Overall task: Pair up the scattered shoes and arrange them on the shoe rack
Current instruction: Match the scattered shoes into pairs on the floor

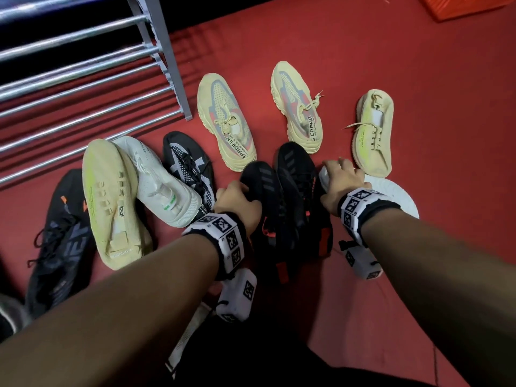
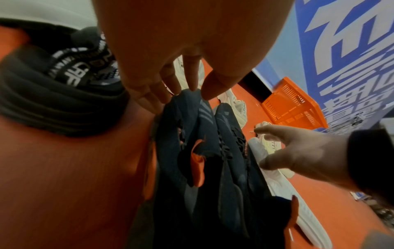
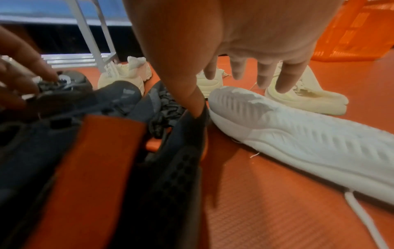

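Two black shoes with orange trim stand side by side on the red floor: the left black shoe (image 1: pixel 265 191) (image 2: pixel 181 134) and the right black shoe (image 1: pixel 298 174) (image 2: pixel 230 134). My left hand (image 1: pixel 237 196) (image 2: pixel 181 96) holds the left one near its toe, thumb on top and fingers down its outer side. My right hand (image 1: pixel 340 174) (image 3: pixel 245 80) is spread open; its thumb touches the right black shoe's outer edge, and its fingers hover over a white shoe (image 1: pixel 391 196) (image 3: pixel 298 126) lying on its side. The metal shoe rack (image 1: pixel 83 79) stands at the far left.
Two cream chunky shoes (image 1: pixel 226 121) (image 1: pixel 298 104) lie ahead, with a cream knit shoe (image 1: pixel 374 132) to the right. At the left lie its match (image 1: pixel 111 199), another white shoe (image 1: pixel 159 180), a black-and-grey knit shoe (image 1: pixel 190 166) and a black shoe (image 1: pixel 61 236). An orange crate (image 1: pixel 463 7) sits far right.
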{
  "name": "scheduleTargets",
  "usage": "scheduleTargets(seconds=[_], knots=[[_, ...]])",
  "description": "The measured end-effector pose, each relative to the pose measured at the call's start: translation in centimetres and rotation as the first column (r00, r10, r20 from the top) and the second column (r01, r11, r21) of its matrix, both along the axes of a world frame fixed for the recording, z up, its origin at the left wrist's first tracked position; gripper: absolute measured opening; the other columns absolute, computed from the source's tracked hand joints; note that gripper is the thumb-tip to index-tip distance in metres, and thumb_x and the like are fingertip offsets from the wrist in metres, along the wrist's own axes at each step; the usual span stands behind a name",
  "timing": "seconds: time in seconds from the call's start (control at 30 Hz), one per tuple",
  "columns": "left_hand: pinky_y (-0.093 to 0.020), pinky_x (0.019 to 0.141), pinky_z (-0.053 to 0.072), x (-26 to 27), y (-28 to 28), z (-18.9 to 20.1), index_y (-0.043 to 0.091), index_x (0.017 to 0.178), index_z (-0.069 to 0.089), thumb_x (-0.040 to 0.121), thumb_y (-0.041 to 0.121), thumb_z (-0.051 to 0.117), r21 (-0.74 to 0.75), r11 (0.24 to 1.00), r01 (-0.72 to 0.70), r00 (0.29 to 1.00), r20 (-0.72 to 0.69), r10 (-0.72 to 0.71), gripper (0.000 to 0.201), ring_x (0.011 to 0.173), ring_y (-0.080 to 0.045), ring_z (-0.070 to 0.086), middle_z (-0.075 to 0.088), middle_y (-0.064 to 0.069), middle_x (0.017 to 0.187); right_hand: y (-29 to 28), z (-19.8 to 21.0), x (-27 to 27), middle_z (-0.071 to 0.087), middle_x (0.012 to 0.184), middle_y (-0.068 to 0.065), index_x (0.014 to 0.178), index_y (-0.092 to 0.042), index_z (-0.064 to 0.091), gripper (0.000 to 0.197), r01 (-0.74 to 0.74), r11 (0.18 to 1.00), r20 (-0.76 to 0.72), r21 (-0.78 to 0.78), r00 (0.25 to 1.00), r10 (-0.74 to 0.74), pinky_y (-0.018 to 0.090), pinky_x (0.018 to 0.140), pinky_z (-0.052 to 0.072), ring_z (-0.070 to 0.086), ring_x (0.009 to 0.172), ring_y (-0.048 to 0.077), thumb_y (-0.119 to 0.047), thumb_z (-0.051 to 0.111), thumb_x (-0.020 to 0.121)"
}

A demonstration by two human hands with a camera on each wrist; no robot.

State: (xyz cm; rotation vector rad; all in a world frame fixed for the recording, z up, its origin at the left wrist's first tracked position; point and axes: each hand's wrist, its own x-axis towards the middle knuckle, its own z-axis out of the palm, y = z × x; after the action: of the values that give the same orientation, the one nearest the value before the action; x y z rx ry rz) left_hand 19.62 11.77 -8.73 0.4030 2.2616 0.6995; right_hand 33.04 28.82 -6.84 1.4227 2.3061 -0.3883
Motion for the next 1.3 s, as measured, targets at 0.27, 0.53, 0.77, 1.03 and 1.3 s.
scheduleTargets(seconds=[0.27, 0.53, 0.77, 1.03, 1.3], knots=[[-0.031, 0.079, 0.052, -0.1, 1.0, 0.0, 0.026, 0.097, 0.061, 0.077, 0.019, 0.055, 0.061, 0.997, -0.047, 0.999, 0.016, 0.046, 0.023, 0.087, -0.023, 0.062, 0.062, -0.004, 0.11, 0.8, -0.3, -0.2, -0.008, 0.162, -0.007, 0.142, -0.031, 0.028, 0.076, -0.103, 0.991, 0.195, -0.083, 0.974, 0.117, 0.058, 0.113, 0.017, 0.004, 0.148, 0.036, -0.013, 0.067, 0.08], [-0.036, 0.078, 0.056, -0.1, 1.3, 0.3, 0.029, 0.087, 0.06, 0.071, 0.021, 0.052, 0.098, 0.994, -0.056, 0.997, 0.066, 0.05, 0.02, 0.083, -0.024, 0.065, 0.066, -0.005, 0.102, 1.0, -1.1, 0.5, 0.015, 0.161, 0.003, 0.133, -0.025, 0.035, 0.051, -0.112, 0.993, 0.278, -0.026, 0.954, 0.115, 0.06, 0.111, 0.015, 0.009, 0.146, 0.041, -0.022, 0.059, 0.088], [-0.035, 0.079, 0.054, -0.1, 1.5, 0.2, 0.024, 0.089, 0.06, 0.077, 0.013, 0.055, 0.109, 0.993, -0.046, 0.999, 0.021, 0.044, 0.017, 0.089, -0.026, 0.065, 0.066, -0.006, 0.1, 0.7, -1.0, 0.9, 0.043, 0.127, 0.006, 0.119, -0.019, 0.038, 0.039, -0.15, 0.982, 0.217, 0.113, 0.968, 0.123, 0.054, 0.099, 0.033, 0.04, 0.12, 0.035, -0.015, 0.057, 0.085], [-0.037, 0.08, 0.055, -1.2, 0.7, 1.7, 0.021, 0.091, 0.064, 0.08, 0.012, 0.055, 0.113, 0.993, -0.038, 0.999, -0.031, 0.042, 0.016, 0.088, -0.026, 0.065, 0.069, -0.007, 0.098, 0.2, 1.6, -2.0, 0.03, 0.122, 0.01, 0.116, -0.025, 0.047, 0.065, -0.239, 0.95, 0.172, 0.202, 0.963, 0.206, 0.049, 0.086, 0.042, 0.038, 0.112, 0.036, -0.044, 0.08, 0.064], [-0.034, 0.071, 0.052, -3.8, -2.9, 7.5, 0.02, 0.076, 0.058, 0.082, 0.015, 0.054, 0.207, 0.975, -0.081, 0.991, -0.091, 0.102, 0.009, 0.069, -0.021, 0.059, 0.06, 0.002, 0.072, -4.3, 6.7, -8.0, 0.034, 0.122, 0.013, 0.108, -0.021, 0.047, 0.052, -0.35, 0.877, -0.019, 0.33, 0.926, 0.377, 0.046, 0.078, 0.041, 0.04, 0.106, 0.035, -0.045, 0.069, 0.067]])
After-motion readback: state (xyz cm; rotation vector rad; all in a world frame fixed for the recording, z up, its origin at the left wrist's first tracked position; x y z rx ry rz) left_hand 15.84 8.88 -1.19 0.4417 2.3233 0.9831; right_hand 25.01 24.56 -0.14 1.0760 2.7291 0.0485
